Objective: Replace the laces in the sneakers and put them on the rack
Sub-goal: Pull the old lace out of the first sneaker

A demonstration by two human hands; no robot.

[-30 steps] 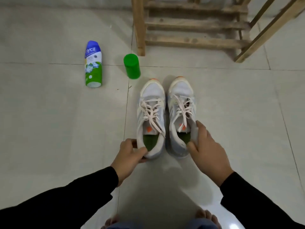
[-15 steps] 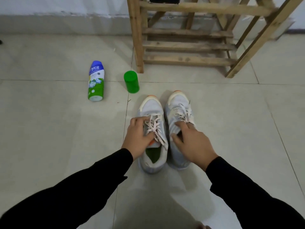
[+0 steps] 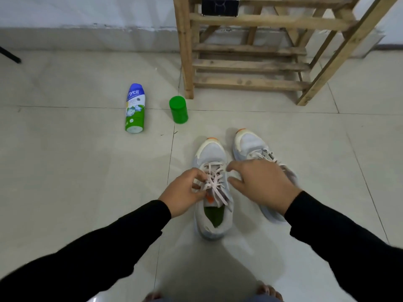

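Two pale grey sneakers with pinkish laces stand on the tiled floor. The left sneaker (image 3: 212, 223) shows a green insole and an orange tag. My left hand (image 3: 185, 194) pinches its laces (image 3: 214, 182) at the tongue. The right sneaker (image 3: 248, 144) lies angled away to the right, its rear half hidden under my right hand (image 3: 259, 184). That hand hovers above it with fingers spread and curved, pointing toward the left sneaker's laces; it holds nothing I can see. A wooden slatted rack (image 3: 248, 66) stands beyond the sneakers.
A blue, white and green bottle (image 3: 135, 109) lies on the floor at the left, with a green cap (image 3: 178, 110) standing beside it. A dark box (image 3: 219, 6) sits on the rack's upper shelf. The wall runs along the back. My bare toes (image 3: 269, 290) show at the bottom.
The view has tilted up, showing more of the rack. My left hand went from the heel to the left sneaker's laces. The right sneaker has swung to the right and my right hand has lifted off it.
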